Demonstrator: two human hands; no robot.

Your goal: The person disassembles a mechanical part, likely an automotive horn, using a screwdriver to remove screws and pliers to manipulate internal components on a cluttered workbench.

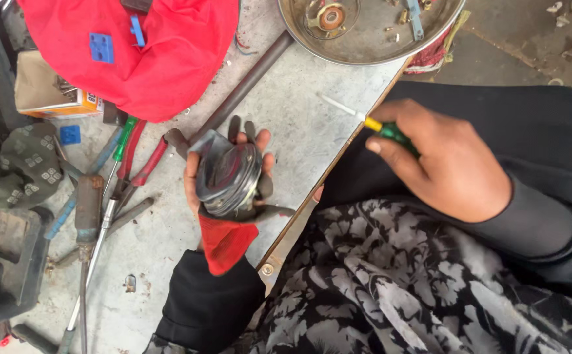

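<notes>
Pretty cluttered worktop [299,124]: pliers [143,164], a ratchet [99,229] and a long steel bar [246,82] crowd its middle, with a red cloth [161,52] over an orange-and-tan box [53,98] at the far left. A metal dish [364,46] sits on the far edge. The left hand [223,196] is wrapped around a round metal part [228,177] near the front edge; the right hand [446,164] has a closed grip on a green-handled screwdriver [371,124].

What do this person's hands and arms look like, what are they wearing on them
The left hand wears a worn red fabric glove with cut-off fingers, so the fingertips show bare, and a grimy dark patch over the palm. Its cuff meets a black sleeve. The right hand is bare, with a close-fitting black sleeve ending in a ribbed cuff at the wrist.
</notes>
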